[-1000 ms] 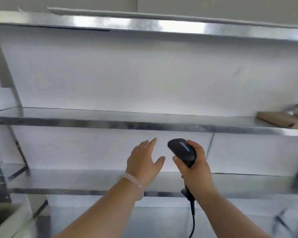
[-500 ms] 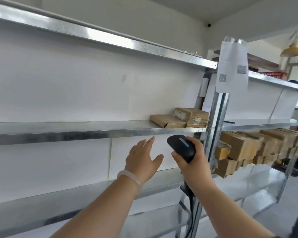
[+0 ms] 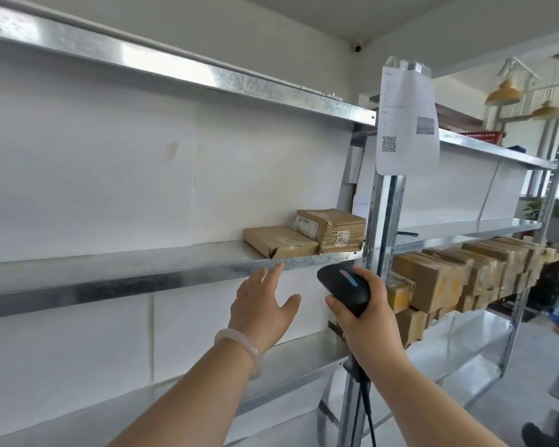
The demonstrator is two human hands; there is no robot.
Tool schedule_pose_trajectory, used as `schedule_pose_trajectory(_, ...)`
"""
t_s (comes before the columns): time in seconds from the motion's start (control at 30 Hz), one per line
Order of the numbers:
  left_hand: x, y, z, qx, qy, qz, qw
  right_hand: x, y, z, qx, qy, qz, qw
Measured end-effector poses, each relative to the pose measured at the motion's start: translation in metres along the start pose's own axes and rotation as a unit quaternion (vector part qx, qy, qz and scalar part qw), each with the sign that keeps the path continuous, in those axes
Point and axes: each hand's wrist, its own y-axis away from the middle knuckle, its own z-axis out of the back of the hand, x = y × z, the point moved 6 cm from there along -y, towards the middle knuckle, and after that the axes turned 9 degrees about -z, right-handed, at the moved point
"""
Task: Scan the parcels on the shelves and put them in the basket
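Partly hidden scanner (image 3: 344, 290) in right hand (image 3: 365, 314), left hand (image 3: 262, 304) spread, parcel labels (image 3: 306, 224) unreadable

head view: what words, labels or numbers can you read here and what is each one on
"75": end of a rotated code sticker on the taller parcel; earlier characters unsure.
Shipping label on that parcel: too blurred to read.
Paper sheet on the shelf post: QR code, print too small.
Flat parcel, scanner: no readable text.

Shiny galvanised metal shelf (image 3: 175, 269); brown paper-wrapped parcels (image 3: 279, 241); matt black scanner (image 3: 344, 290).
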Motion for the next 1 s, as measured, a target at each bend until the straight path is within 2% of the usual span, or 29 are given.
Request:
schedule_pose_trajectory(0.37, 0.042, -0.115, -0.016, -0.003, -0.027, -0.034, 0.999, -0.017, -0.116, -0.066, -0.014, -0.014, 0.007, 1.0)
schedule_pose_trajectory(0.6, 0.054, -0.165, -0.038, -0.024, -0.095, -0.05, 0.994, -0.041, -0.167, -0.078, 0.001, -0.023, -0.002, 1.0)
schedule_pose_trajectory(0.83, 0.051, -0.192, -0.062, 0.01, -0.21, -0.071, 0.975, -0.071, -0.202, -0.087, 0.06, -0.045, -0.017, 0.997)
schedule_pose_trajectory(1.0, 0.05, -0.187, -0.067, -0.025, -0.265, -0.059, 0.962, -0.082, -0.22, -0.088, 0.1, -0.083, -0.004, 0.992)
